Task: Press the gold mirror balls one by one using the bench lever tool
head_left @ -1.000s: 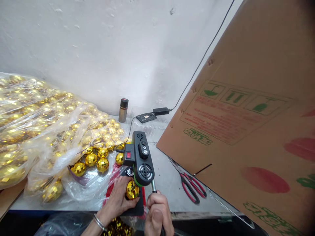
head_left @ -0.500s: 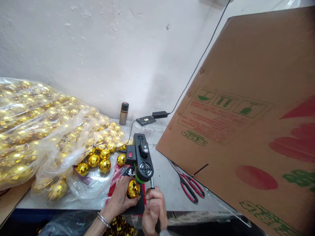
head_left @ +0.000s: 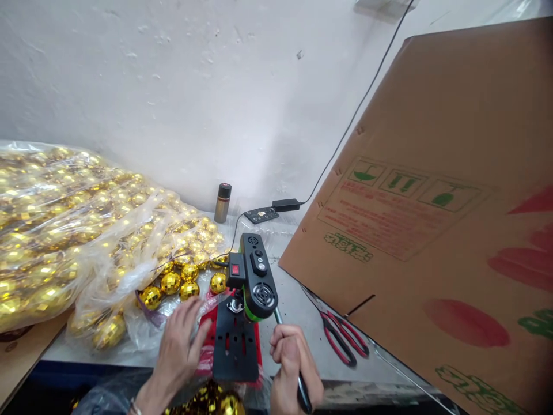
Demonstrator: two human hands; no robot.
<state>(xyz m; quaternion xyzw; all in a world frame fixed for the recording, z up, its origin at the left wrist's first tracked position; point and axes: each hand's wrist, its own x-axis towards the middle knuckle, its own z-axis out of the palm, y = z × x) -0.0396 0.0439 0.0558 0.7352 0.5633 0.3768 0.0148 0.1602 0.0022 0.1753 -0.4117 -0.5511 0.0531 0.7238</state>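
My left hand (head_left: 179, 340) is empty, fingers spread, at the left side of a black slotted metal plate (head_left: 235, 357). On the left, near its fingertips, lie several gold mirrored balls (head_left: 189, 290). My right hand (head_left: 296, 366) is closed around a black-handled metal rod (head_left: 304, 394), whose shaft runs up towards the black device (head_left: 259, 276) mounted over the plate. Whether the rod joins the device is unclear. Below the table edge, another gold ball (head_left: 232, 403) is among gold balls in clear plastic.
A large clear bag of gold balls (head_left: 64, 230) covers the left side. A cardboard box (head_left: 389, 248) leans at right, with red-handled scissors (head_left: 343, 337) beside it. A spray can (head_left: 222, 203), control pad (head_left: 261, 215) and black adapter (head_left: 286, 204) are near the wall.
My left hand has let go of the gold ball it held at the plate and moved left, opening. A gold ball now shows below the table edge. My right hand still grips the rod.
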